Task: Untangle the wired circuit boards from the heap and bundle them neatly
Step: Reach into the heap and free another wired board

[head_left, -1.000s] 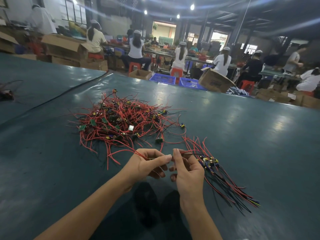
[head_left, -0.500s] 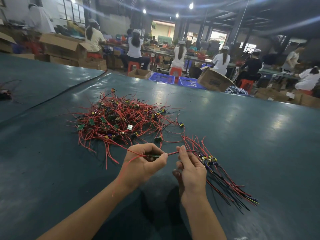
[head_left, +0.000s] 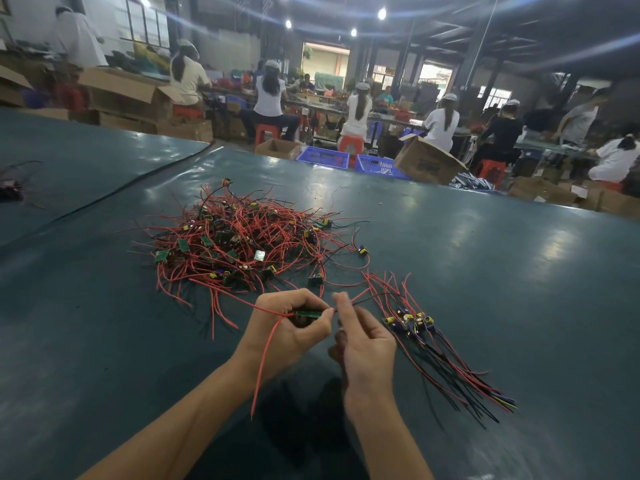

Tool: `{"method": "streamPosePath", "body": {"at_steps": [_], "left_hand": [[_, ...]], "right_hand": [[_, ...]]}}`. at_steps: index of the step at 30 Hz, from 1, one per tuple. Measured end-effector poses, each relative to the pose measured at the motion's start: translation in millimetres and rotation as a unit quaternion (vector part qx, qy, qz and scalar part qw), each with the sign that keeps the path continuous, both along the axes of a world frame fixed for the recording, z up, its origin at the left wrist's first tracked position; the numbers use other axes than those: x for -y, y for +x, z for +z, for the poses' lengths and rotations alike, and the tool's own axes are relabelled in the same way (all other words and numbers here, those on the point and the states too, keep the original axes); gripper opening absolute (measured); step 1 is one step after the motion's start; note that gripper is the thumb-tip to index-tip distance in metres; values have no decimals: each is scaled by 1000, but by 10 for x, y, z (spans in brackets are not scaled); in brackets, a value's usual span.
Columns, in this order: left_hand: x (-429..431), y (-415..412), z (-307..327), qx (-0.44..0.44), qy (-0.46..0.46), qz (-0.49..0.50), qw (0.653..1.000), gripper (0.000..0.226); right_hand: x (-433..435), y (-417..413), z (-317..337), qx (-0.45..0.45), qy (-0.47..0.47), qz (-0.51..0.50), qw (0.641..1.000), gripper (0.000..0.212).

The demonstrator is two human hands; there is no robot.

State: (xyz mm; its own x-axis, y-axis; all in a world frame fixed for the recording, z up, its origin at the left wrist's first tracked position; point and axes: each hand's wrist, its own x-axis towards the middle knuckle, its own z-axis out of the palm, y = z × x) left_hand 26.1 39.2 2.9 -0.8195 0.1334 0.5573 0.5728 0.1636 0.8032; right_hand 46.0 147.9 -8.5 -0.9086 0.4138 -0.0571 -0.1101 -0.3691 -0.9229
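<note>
Centrally, left hand [head_left: 291, 329] gripping board [head_left: 307, 313] (green), right hand [head_left: 365, 339] pinching wire [head_left: 361, 295]

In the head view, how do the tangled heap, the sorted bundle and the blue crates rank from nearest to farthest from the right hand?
1. Sorted bundle, just right of the right hand, on the table.
2. Tangled heap, ahead and to the left.
3. Blue crates, beyond the table's far edge.
</note>
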Motion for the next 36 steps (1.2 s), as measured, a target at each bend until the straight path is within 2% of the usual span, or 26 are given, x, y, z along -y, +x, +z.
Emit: {"method": "streamPosePath", "body": {"at_steps": [4,9,12,17,19,21,24,28,36], "left_hand": [[4,-4,-2,30,-13,-18,999,16],[-35,39,44,94,27,-55,994,22],[-30,42,59,102,14,-68,992,19],[-10,30,46,143,13,-114,983,12],[-3,16,73,189,40,-139,971,8],[7,-9,84,231,87,-162,955,21],[11,-31,77,284,203,-186,918,21],[29,-72,89,305,303,-141,892,13],[101,-153,128,318,372,-48,871,33]], "right_hand": [[-7,-11,-8,-16,39,-36,998,24],[-227,-86,70,-8,-46,-97,994,21],[-382,-126,92,-18,-118,-139,983,16],[-417,-117,79,-27,-115,-159,980,11],[-420,-111,83,-27,-102,-173,979,12],[-423,-98,85,-26,-92,-191,977,14],[-406,-76,91,-34,-75,-204,975,21],[-375,-62,113,-40,-77,-184,979,20],[-320,-35,94,-34,-38,-112,992,27]]}}
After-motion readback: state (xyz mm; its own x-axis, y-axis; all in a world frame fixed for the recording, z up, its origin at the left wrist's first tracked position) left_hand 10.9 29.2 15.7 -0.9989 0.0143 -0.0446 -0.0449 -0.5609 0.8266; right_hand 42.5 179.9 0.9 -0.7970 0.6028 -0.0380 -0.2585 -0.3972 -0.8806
